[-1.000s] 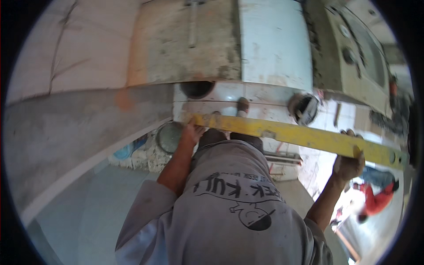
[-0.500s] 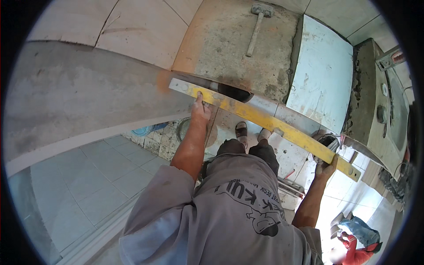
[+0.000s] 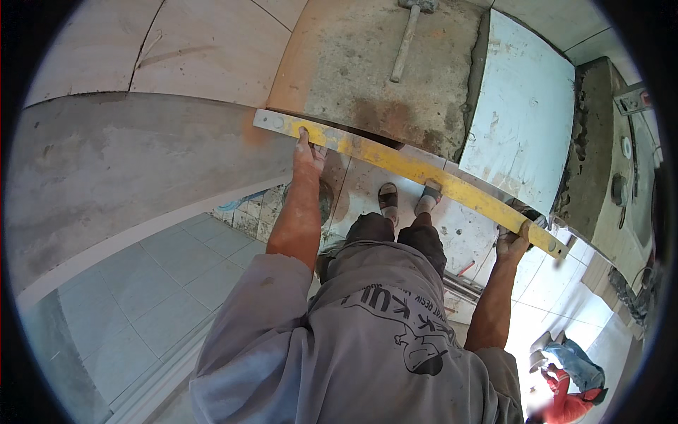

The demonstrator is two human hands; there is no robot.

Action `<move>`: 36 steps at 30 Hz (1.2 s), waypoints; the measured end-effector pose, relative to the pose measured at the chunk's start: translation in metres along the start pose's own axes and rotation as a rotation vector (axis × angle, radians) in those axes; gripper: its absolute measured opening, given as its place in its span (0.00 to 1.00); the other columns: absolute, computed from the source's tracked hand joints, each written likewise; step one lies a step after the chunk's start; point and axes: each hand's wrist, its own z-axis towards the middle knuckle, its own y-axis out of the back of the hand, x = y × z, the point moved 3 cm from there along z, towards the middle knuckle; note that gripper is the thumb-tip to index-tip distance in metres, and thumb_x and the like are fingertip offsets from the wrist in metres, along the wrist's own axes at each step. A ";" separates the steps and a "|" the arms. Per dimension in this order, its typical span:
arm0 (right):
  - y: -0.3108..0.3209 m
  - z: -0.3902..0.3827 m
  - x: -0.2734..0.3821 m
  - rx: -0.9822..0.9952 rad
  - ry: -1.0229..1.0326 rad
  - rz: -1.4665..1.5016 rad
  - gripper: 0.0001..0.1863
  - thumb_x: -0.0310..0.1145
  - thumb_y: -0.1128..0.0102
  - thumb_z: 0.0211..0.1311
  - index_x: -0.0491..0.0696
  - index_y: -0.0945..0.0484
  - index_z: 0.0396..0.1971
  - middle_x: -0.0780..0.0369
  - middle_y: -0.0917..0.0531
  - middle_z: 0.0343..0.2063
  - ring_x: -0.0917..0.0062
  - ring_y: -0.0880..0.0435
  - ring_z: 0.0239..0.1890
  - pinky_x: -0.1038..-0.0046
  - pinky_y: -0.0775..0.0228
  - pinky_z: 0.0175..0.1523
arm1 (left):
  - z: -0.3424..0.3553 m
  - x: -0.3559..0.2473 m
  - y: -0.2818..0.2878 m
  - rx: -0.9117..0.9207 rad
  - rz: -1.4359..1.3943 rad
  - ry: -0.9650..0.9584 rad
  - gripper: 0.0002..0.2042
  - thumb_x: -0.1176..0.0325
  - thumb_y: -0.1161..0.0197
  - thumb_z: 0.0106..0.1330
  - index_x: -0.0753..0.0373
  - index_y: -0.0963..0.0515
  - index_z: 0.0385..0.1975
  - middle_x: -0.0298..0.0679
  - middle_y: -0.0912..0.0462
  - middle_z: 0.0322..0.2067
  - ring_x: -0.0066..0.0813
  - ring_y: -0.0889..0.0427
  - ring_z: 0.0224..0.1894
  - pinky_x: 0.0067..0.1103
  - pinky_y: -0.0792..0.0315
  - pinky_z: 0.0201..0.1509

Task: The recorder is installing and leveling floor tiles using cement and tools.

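A long yellow spirit level [image 3: 395, 158] with worn, pale ends is held crosswise along the front edge of a rough concrete counter [image 3: 374, 63]. My left hand [image 3: 308, 155] grips it near its left end, thumb on top and fingers curled underneath. My right hand [image 3: 513, 242] grips it near the right end. The level's left end lies at the corner where the grey plastered wall [image 3: 141, 141] meets the counter, and its right part crosses the front of a white panel [image 3: 515, 106]. A hammer [image 3: 406, 42] with a pale handle rests on the concrete.
A stone-coloured unit with a rough edge [image 3: 600, 162] stands at right. My sandalled feet [image 3: 388, 198] are on dirty floor tiles below. A grey bucket [image 3: 323, 201] sits partly hidden by my left arm. A co-worker in red [image 3: 565, 399] is at lower right.
The yellow level has moved up and leftward in the picture, toward the counter's front edge, with both my hands still holding it. The view has turned, bringing more of the counter and hammer in.
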 end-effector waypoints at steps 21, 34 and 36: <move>-0.043 -0.009 0.006 -0.078 -0.041 -0.035 0.22 0.42 0.50 0.71 0.50 0.36 0.60 0.58 0.28 0.57 0.61 0.27 0.59 0.50 0.35 0.62 | 0.021 -0.004 0.002 -0.041 0.111 -0.017 0.14 0.63 0.44 0.72 0.61 0.28 0.52 0.38 0.20 0.50 0.35 0.21 0.53 0.35 0.24 0.57; -0.043 -0.007 0.006 -0.086 -0.045 -0.044 0.18 0.40 0.48 0.70 0.54 0.36 0.56 0.60 0.25 0.54 0.62 0.22 0.53 0.52 0.25 0.54 | 0.028 -0.011 0.004 -0.082 0.142 -0.025 0.15 0.64 0.43 0.71 0.63 0.28 0.53 0.41 0.20 0.49 0.35 0.21 0.52 0.33 0.24 0.58; -0.046 -0.010 0.007 -0.091 -0.040 -0.056 0.18 0.40 0.48 0.70 0.55 0.37 0.56 0.60 0.25 0.53 0.62 0.22 0.53 0.52 0.25 0.54 | 0.026 -0.011 0.004 -0.065 0.141 -0.029 0.15 0.64 0.43 0.71 0.63 0.28 0.53 0.41 0.20 0.49 0.36 0.21 0.53 0.33 0.24 0.58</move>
